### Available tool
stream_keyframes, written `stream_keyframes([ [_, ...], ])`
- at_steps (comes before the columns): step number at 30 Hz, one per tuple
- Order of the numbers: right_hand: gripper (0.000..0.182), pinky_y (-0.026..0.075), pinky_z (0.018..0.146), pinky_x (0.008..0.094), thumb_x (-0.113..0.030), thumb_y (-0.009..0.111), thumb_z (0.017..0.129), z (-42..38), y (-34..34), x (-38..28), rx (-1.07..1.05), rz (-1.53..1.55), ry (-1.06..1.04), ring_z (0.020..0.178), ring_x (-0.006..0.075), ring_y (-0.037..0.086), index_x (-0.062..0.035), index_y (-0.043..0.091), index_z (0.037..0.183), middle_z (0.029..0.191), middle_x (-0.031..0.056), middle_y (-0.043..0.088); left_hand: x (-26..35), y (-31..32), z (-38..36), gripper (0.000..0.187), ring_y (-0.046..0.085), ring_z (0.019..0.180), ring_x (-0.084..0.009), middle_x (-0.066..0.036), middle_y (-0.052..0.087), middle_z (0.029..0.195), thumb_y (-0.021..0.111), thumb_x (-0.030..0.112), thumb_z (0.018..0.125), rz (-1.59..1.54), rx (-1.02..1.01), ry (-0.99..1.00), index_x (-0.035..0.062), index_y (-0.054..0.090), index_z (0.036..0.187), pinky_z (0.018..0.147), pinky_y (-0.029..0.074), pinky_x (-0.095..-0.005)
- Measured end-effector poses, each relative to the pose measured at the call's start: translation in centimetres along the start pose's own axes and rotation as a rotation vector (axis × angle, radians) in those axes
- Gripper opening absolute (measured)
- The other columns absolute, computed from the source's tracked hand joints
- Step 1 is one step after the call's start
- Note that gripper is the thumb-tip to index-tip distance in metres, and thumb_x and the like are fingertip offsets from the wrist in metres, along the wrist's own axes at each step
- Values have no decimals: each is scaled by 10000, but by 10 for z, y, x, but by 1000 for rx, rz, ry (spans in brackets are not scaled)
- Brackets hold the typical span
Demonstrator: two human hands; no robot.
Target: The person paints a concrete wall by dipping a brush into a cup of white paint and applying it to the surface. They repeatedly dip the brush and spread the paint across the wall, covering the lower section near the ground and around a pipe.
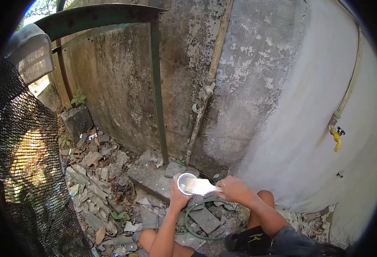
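A small white cup (181,183) sits in my left hand (178,199), whose fingers are wrapped round its side with the mouth facing up toward me. My right hand (235,189) grips the handle end of a paintbrush (203,187) with a wide white head. The brush points left, and its pale bristles lie over the cup's mouth, overlapping the rim. Both hands are above the rubble, in front of my knees.
Broken concrete and dry leaves (107,171) cover the ground. A green hose (188,222) loops below my hands. A green metal post (156,94) and a pipe (201,113) stand by the stained wall (124,90). Black netting (30,171) hangs left; a yellow tap (335,137) is right.
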State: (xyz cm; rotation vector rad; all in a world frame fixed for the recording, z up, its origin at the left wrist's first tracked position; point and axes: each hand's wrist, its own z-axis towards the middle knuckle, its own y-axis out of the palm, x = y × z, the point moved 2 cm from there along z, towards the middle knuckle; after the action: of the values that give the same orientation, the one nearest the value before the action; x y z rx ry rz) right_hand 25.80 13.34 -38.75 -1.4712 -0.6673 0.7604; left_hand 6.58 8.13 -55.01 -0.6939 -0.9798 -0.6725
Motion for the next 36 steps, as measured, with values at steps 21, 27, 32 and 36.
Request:
stream_keyframes([
  [21,285,489,724,468,-269,552,880,4,-4,10,-266,333,-64,822,392,621,8,620,882,830,232,635,-8,7,-11,764,603,979,-264,-120,603,1041,875,186,511,0,-55,9,42,485,1151,865,468,-372],
  [27,352,455,719,487,-300,466,947,-11,24,35,-254,419,1,798,412,601,14,598,859,770,246,617,-6,12,-7,825,557,1055,-318,-153,568,1118,871,207,527,7,-107,-2,43,448,1215,924,430,-404],
  [32,354,443,715,504,-312,440,962,-15,50,44,-59,427,116,782,445,574,11,574,907,790,258,602,-2,20,8,819,567,1048,-269,-123,571,1109,858,109,506,-123,-72,-133,37,435,1203,925,439,-361],
  [36,348,447,718,516,-320,435,962,-4,61,51,90,395,207,783,447,577,-3,574,925,811,254,607,-30,43,23,838,549,1067,-269,-132,551,1130,866,112,505,-133,12,-148,15,420,1208,945,425,-364],
])
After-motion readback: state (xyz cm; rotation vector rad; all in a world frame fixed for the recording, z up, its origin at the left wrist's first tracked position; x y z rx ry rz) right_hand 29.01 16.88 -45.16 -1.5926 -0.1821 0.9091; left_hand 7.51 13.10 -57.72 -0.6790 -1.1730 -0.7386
